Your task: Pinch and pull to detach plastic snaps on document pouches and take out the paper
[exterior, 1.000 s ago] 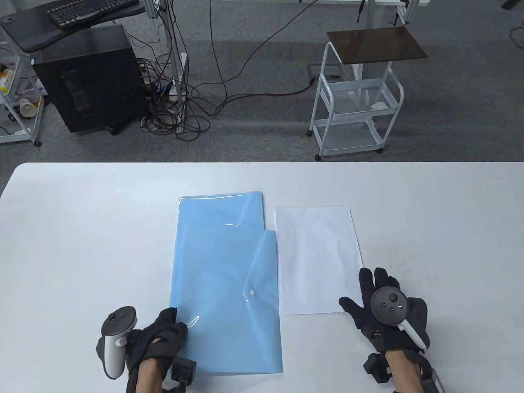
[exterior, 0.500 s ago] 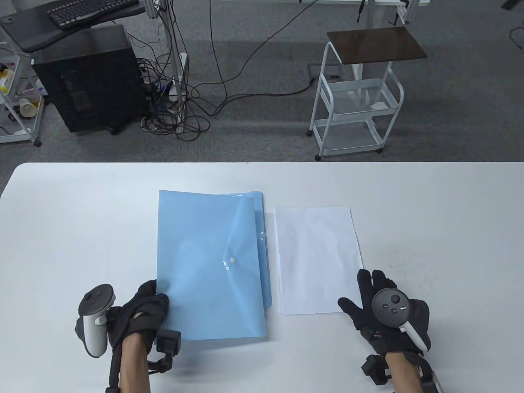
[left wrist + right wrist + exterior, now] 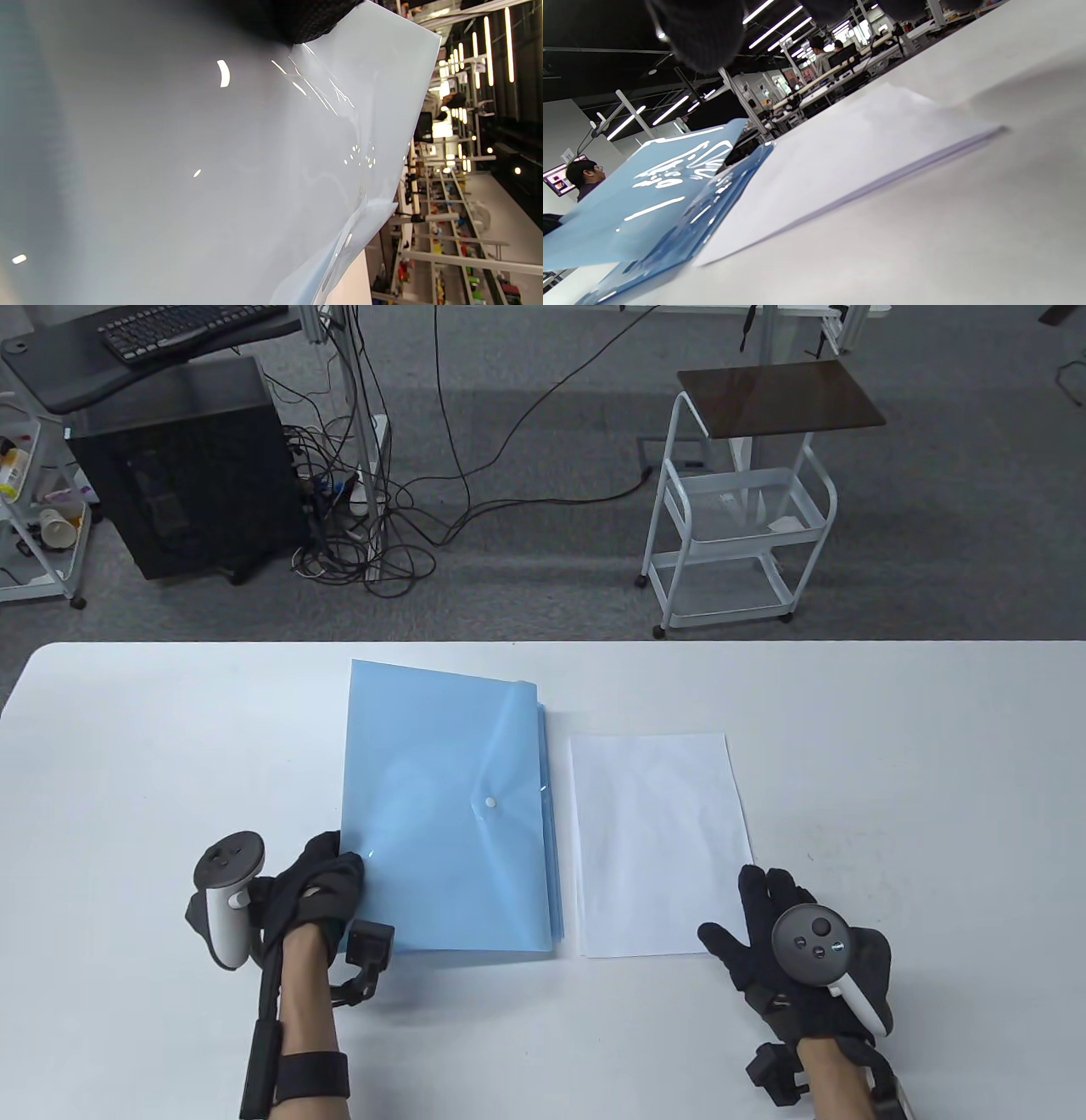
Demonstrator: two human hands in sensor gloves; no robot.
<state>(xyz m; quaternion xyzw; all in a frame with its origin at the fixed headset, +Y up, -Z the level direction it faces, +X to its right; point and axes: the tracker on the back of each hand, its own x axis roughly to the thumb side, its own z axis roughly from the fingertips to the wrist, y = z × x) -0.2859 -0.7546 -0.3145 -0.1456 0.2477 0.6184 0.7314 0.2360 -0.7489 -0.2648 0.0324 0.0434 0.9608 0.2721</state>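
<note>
A blue document pouch [image 3: 433, 806] with a white snap [image 3: 490, 802] lies on a stack of more blue pouches [image 3: 551, 848] at the table's middle. My left hand [image 3: 327, 875] pinches the top pouch at its near left edge, and that side is lifted off the stack. In the left wrist view the pouch [image 3: 212, 169] fills the frame. A pile of white paper [image 3: 657, 840] lies just right of the pouches. My right hand [image 3: 768, 920] rests flat with spread fingers, fingertips on the paper's near right corner. The right wrist view shows the paper [image 3: 848, 161] and the raised pouch [image 3: 640, 203].
The white table [image 3: 891, 746] spreads wide on both sides of the pouches and paper. Beyond its far edge stand a white wire cart [image 3: 738, 526], a black computer tower [image 3: 178, 466] and tangled cables [image 3: 373, 534] on the floor.
My left hand carried the top pouch from the near side away from me, first leftwards, then back over the stack, with the flap now shut. The right hand has stayed in place.
</note>
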